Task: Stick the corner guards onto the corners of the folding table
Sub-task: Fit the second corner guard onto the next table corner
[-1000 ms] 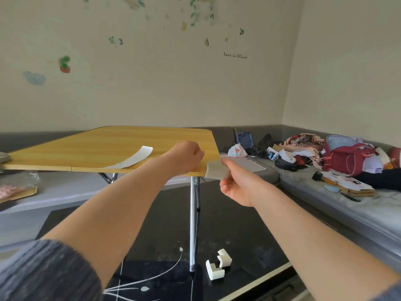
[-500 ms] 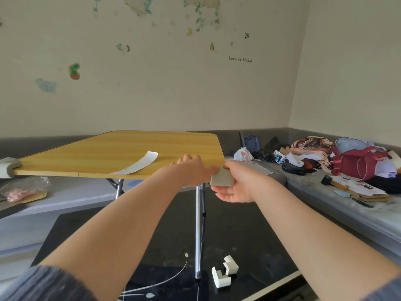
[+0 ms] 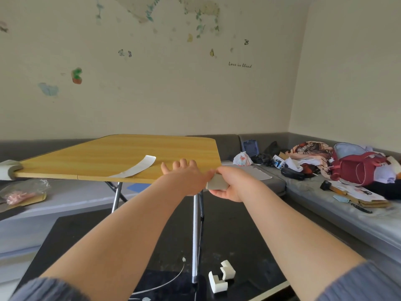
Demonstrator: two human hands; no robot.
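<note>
The folding table (image 3: 121, 155) has a yellow wood-grain top and metal legs. At its near right corner my right hand (image 3: 230, 184) grips a beige corner guard (image 3: 216, 184) against the corner. Beside it my left hand (image 3: 184, 174) lies on the tabletop with its fingers stretched flat. Another corner guard (image 3: 7, 169) sits on the table's near left corner. Two white corner guards (image 3: 221, 276) lie on the dark floor below. A white strip of backing paper (image 3: 134, 168) rests on the tabletop.
A grey bench runs along the walls, with a red bag (image 3: 360, 168), clothes, papers and a hammer (image 3: 327, 185) on its right part. A plastic bag (image 3: 23, 192) lies on the bench at left. A thin white cable (image 3: 165, 281) curls on the floor.
My left hand went from a fist at the table's edge to fingers flat on the top. My right hand has pressed the guard closer onto the corner.
</note>
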